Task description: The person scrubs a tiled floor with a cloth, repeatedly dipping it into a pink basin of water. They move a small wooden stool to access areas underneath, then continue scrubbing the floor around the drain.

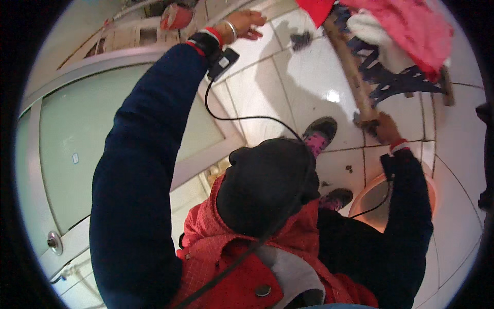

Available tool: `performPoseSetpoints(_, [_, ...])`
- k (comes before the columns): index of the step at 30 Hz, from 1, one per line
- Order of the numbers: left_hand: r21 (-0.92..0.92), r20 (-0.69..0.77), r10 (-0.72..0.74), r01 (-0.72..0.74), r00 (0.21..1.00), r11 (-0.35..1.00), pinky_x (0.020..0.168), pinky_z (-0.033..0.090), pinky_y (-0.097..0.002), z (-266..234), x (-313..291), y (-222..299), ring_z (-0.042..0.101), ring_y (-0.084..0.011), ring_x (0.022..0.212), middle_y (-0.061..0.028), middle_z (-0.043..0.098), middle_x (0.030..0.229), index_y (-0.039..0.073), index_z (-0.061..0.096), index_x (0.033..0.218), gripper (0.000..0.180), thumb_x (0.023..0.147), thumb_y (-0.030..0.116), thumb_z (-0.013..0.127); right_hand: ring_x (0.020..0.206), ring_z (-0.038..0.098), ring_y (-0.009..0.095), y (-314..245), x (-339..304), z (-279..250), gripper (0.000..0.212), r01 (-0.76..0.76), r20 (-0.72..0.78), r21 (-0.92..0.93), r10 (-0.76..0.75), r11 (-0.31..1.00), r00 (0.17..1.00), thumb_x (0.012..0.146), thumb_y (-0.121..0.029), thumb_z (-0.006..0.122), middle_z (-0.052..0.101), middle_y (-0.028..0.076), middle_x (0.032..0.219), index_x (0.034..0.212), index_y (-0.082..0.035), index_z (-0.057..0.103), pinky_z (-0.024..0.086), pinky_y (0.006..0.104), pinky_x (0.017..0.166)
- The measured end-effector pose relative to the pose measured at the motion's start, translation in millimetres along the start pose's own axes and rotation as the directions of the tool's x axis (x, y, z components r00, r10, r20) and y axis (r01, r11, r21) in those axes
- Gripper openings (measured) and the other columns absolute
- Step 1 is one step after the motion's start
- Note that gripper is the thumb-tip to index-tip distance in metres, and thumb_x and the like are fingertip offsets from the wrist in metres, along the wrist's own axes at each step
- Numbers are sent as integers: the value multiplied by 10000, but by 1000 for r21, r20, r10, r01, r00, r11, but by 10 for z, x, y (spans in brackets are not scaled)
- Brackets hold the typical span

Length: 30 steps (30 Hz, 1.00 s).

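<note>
My left hand [246, 24] is stretched out over the floor at the top, fingers extended and nothing in it. A bangle and a dark wrist strap with a small black box sit at that wrist. On the right, my right hand [387, 129] is closed round the near end of a wooden bar [355, 72]. This bar forms the side of a low wooden frame crossed by dark blue bands [393, 85]. Over the frame lie a pink cloth [411, 31], a white cloth [373, 31] and a bright red cloth [315, 10].
A door with a frosted panel [118, 134] fills the left. The orange basin [365, 203] stands beside my right forearm. My shoes [321, 129] are on the tiled floor [298, 77]. Farther off are a dark lump [301, 39] and a red bucket [176, 17]. A black cable [247, 117] hangs from my left wrist.
</note>
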<state>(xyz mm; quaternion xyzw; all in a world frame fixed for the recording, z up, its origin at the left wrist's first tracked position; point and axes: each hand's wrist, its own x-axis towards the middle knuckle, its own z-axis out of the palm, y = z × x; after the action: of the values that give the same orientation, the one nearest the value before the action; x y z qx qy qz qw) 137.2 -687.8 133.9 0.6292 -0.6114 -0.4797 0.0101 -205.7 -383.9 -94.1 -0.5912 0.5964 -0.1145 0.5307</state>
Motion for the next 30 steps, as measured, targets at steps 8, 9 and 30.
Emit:
performPoseSetpoints(8, [-185,74,-146,157,987,970,705,541,-260,101,-914,-363,633,-172,808,-117,591,1116,17,453,1261,440,916,284,513,930,588,277,307,-80,-322,378,-196,286,91,163,976,944,691,63,465,613,136,1010,1022,-28,624,473,352,827])
performPoseSetpoints(9, [-274,59,-171,181,984,945,710,539,-266,125,-1136,-469,630,-177,799,-120,582,1122,12,454,1259,441,908,270,522,905,594,263,254,-146,-358,377,-240,317,142,185,960,930,695,69,464,616,126,994,1024,-25,622,478,343,812])
performPoseSetpoints(30, [-868,-423,-687,-47,590,494,886,488,-417,-181,-5227,-1717,529,-212,1063,-103,563,1081,7,544,1058,285,804,89,645,988,584,266,-1123,-2724,-1075,452,-119,145,9,117,993,983,606,101,508,603,122,1082,1009,-59,636,458,330,870])
